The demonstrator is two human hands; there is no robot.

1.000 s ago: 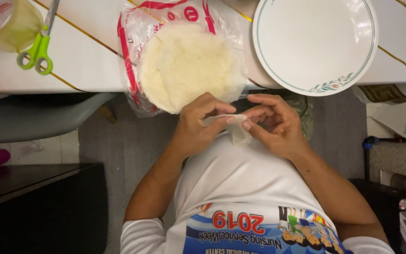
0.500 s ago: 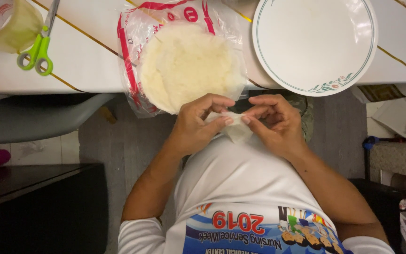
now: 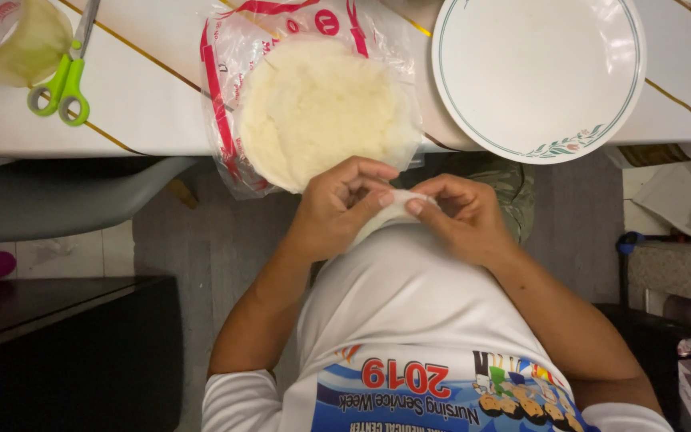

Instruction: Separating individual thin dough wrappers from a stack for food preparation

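My left hand (image 3: 331,210) and my right hand (image 3: 464,218) meet in front of my belly, just below the table edge. Both pinch a small whitish, crumpled piece of plastic (image 3: 391,211) between thumbs and fingertips. Right above the hands, a clear bag with red print (image 3: 225,96) lies on the white table (image 3: 145,104) and overhangs its edge. A stack of pale round tortillas (image 3: 317,108) is inside it. The hands are apart from the bag.
A white plate with a green rim line and small floral trim (image 3: 537,72) sits at the table's right. Green-handled scissors (image 3: 61,86) and a clear cup of yellowish liquid (image 3: 13,36) lie at the far left. A grey chair seat (image 3: 65,196) and dark furniture (image 3: 65,352) stand at my left.
The fingertips of both hands have drawn closer together on the plastic piece, folding it smaller. The bag, plate and scissors have not moved.
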